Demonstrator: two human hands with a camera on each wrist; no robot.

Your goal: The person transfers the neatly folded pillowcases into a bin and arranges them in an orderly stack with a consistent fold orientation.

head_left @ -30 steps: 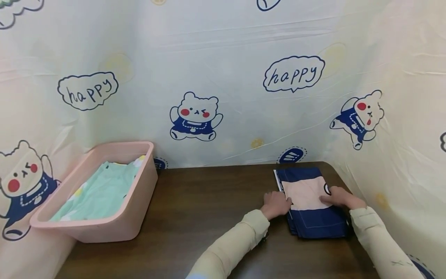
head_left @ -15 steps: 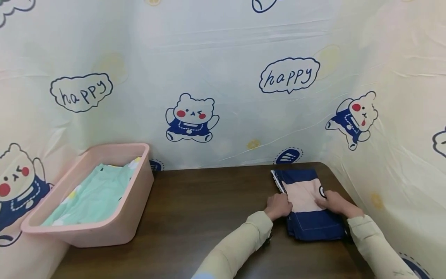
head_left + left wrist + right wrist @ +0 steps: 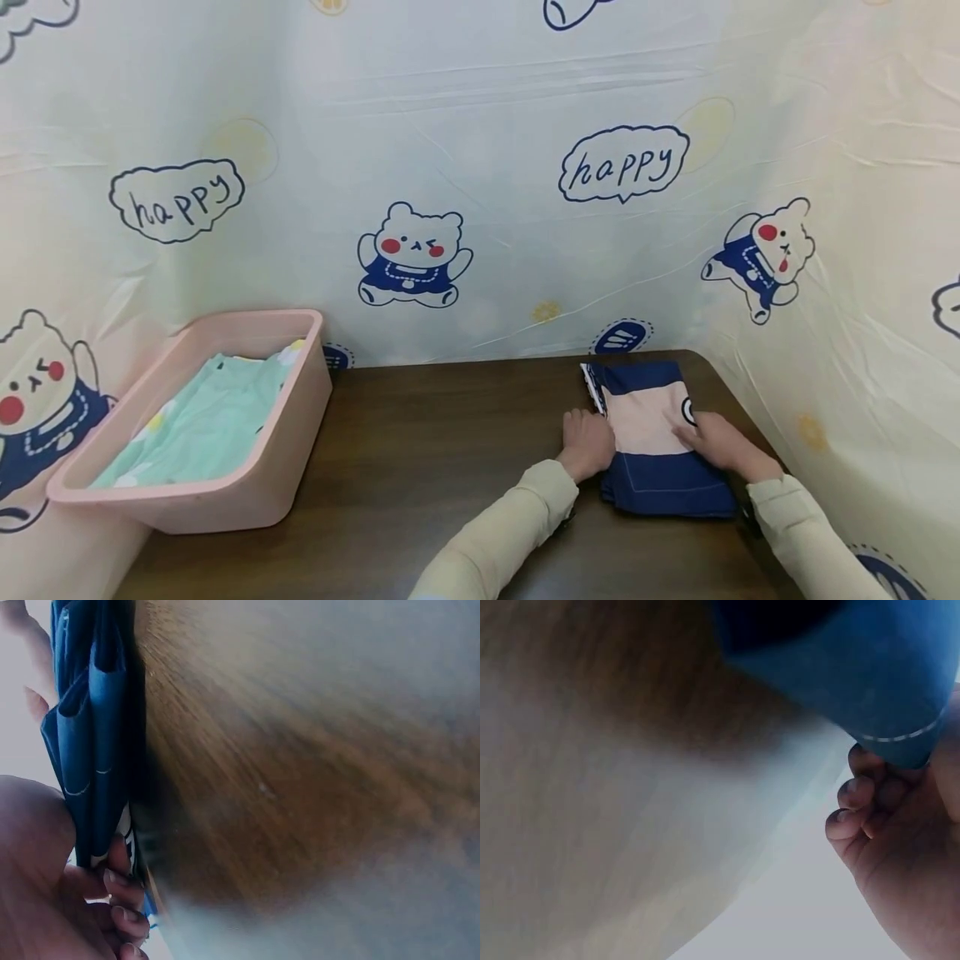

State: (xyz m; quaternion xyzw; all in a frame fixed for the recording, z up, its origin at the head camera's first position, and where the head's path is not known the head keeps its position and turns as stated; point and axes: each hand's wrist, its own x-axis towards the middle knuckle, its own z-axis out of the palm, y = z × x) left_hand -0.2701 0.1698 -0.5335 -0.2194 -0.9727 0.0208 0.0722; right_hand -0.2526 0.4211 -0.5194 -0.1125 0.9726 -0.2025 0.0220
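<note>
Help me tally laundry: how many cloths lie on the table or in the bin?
2 visible: navy-and-pink cloth on the table, mint cloth in the bin. More may be hidden underneath.

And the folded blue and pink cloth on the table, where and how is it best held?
Hold the folded cloth at its left and right sides, the left hand from the left, the right hand from the right, thumbs on top. It lies flat, and the left wrist view shows several layers at its edge, so pinching them together should stop the folds opening.

Navy cloth (image 3: 648,442) with peach band (image 3: 641,419)
</note>
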